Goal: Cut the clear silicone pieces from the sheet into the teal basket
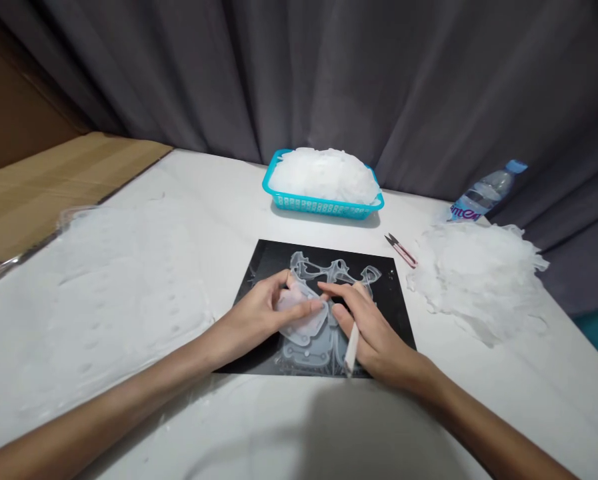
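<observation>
My left hand (pixel 263 305) is closed on a translucent, rounded flat plastic piece (pixel 303 328), thumb on top. More translucent moulded pieces (pixel 306 352) lie beneath it on a black mat (pixel 399 300). In my right hand (pixel 373 327) a slim white-handled tool (pixel 351 350) is tucked against the palm; its working end is hidden. The fingertips of that hand are close to the held piece's right edge, and I cannot tell whether they touch it. Beyond both hands lies a clear webbed plastic offcut (pixel 336 270).
A blue basket (pixel 323 207) heaped with white translucent pieces stands at the back. On the right are red-handled thread snips (pixel 403 252), a pile of clear scraps (pixel 479 273) and a water bottle (pixel 486 193). Translucent sheets (pixel 123 293) cover the left, beside cardboard (pixel 63 177).
</observation>
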`<state>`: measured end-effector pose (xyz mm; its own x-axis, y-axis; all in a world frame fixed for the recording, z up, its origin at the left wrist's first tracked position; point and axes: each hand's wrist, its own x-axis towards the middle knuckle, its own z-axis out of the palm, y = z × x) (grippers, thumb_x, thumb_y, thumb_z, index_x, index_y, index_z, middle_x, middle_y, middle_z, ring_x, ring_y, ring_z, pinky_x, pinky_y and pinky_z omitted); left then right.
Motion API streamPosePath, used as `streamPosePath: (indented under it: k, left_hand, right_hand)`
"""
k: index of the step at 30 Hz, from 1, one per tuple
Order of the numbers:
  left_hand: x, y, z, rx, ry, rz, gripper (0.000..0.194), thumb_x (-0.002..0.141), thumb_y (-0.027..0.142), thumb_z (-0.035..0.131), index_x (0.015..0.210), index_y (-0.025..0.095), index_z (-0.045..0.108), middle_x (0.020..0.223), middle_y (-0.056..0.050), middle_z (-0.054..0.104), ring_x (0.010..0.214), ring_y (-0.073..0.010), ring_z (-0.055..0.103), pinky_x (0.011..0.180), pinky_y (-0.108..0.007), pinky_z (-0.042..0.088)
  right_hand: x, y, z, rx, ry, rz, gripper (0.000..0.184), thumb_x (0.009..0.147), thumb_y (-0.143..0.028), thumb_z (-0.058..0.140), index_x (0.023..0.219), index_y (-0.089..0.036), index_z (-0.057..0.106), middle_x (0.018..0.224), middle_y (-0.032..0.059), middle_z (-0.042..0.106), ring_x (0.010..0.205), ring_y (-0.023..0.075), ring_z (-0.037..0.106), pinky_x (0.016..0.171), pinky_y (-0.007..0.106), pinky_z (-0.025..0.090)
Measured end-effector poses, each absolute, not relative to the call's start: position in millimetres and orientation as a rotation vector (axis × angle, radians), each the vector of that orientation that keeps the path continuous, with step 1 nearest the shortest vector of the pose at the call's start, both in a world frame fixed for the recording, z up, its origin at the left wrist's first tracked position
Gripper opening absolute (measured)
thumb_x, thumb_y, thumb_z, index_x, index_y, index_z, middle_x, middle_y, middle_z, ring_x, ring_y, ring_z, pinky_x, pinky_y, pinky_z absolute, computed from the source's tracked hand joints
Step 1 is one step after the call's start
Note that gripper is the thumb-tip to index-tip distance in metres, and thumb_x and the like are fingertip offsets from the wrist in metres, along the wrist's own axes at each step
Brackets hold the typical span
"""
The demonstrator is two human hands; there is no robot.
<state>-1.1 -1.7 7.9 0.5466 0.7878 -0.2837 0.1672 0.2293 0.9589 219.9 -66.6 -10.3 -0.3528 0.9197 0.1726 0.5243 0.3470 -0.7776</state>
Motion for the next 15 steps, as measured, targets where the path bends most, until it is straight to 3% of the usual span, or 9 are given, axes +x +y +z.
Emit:
streamPosePath:
  k: [6, 10, 15]
  left_hand:
    - [-0.2, -4.5, 3.3, 1.203, 0.801, 0.54, 0.04, 0.085, 0.04, 0.086, 0.092, 0.02, 0.052, 0.08, 0.003, 0.068, 0.07, -0.0132, 0.067, 0.064, -0.023, 0.053]
    - [0.9, -5.3, 4.5, 1.2, 0.786, 0.58, 0.04, 0.087, 0.038, 0.084, 0.091, 0.02, 0.049, 0.076, 0.006, 0.065, 0.066, -0.0106, 0.064, 0.062, -0.021, 0.052]
    - [2.8, -7.9, 9.4, 1.213, 0.808, 0.625, 0.04, 0.087, 0.038, 0.085, 0.093, 0.02, 0.049, 0.077, 0.006, 0.063, 0.068, -0.0105, 0.063, 0.062, -0.021, 0.051]
  right_hand:
    - [224.1, -64.7, -2.1, -1.251, -1.947, 0.98, 0.024, 0.109, -0.031, 0.053, 0.132, -0.026, 0.057, 0.111, 0.0045, 0.063, 0.106, 0.0202, 0.06, 0.099, 0.039, 0.048]
    - [229.6, -62.7, -3.7, -1.212, -2.03, 0.961, 0.009, 0.107, -0.029, 0.056, 0.109, -0.023, 0.063, 0.102, 0.0032, 0.063, 0.101, 0.0205, 0.058, 0.093, 0.038, 0.046]
    - [231.1, -65.5, -0.2, -1.24, -2.026, 0.914, 0.015, 0.109, -0.03, 0.053, 0.099, -0.023, 0.06, 0.099, 0.0027, 0.063, 0.098, 0.0204, 0.056, 0.091, 0.037, 0.043]
